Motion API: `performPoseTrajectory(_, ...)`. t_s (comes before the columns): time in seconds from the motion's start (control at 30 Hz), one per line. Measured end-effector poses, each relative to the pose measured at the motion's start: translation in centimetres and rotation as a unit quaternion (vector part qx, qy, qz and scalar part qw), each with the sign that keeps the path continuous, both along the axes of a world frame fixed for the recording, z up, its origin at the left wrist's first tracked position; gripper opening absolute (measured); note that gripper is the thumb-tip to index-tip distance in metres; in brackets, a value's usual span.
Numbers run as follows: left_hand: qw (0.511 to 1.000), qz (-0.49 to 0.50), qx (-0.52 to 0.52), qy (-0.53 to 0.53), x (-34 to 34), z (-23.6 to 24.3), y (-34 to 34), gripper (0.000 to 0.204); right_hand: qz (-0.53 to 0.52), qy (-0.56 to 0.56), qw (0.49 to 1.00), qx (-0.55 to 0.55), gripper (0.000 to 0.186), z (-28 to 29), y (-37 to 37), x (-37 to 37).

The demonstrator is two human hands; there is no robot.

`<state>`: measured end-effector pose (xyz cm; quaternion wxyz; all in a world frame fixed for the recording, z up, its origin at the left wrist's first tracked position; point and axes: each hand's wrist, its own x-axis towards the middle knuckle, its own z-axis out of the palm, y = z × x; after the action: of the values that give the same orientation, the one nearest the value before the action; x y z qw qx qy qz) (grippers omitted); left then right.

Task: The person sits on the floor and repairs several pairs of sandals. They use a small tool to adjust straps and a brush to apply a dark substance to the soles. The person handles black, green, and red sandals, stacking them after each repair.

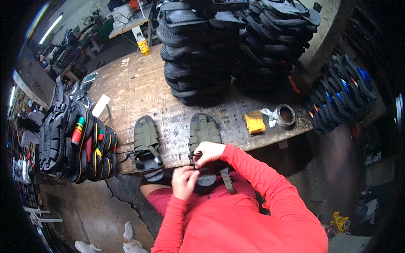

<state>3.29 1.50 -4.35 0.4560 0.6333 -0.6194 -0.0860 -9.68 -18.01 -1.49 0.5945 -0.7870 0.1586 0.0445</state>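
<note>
An olive-green strap sandal [205, 130] lies at the table's front edge, its heel end toward my body. Both hands are closed at its left side, on a small dark piece that looks like the sandal's ankle strap or buckle. My right hand [209, 152] reaches over the sandal and pinches this piece from above. Just below it, my left hand [184, 181] has thumb and fingers pressed together on it; the exact grip is too small to make out. A loose green strap [228, 182] hangs at the heel's right. The matching sandal [147, 135] stands to the left.
Tall stacks of black sandals [200, 59] fill the table's far side. More sandals pile up at the left [76, 143] and right [341, 95] ends. A yellow cloth [255, 122] and a round tin [285, 115] sit at right. Farther back stands a yellow-filled bottle [143, 44].
</note>
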Motion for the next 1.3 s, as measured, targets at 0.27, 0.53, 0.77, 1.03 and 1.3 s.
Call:
performPoseTrajectory(0.27, 0.936, 0.050, 0.096, 0.334, 0.5, -1.8, -2.3, 0.015, -0.089, -0.022, 0.996, -0.020, 0.041, 0.0, 1.4, -0.9)
performPoseTrajectory(0.53, 0.729, 0.005, 0.123, 0.673, 0.4, -3.5, -0.7, 0.026, -0.090, -0.146, 0.908, -0.384, 0.027, -0.7, 4.9, -2.5)
performPoseTrajectory(0.77, 0.706, 0.001, 0.124, 0.697, 0.2, -3.3, -0.5, 0.026, -0.102, -0.135, 0.877, -0.449, 0.037, -1.1, 5.2, -3.1)
performPoseTrajectory(1.03, 0.667, -0.018, 0.127, 0.734, 0.7, -3.1, -0.6, 0.026, -0.170, -0.194, 0.849, -0.462, 0.023, -1.1, 7.0, -3.2)
performPoseTrajectory(1.3, 0.845, 0.012, 0.083, 0.528, -0.3, -2.5, 0.2, 0.026, -0.087, -0.103, 0.797, -0.589, 0.016, -1.2, 8.5, -2.4)
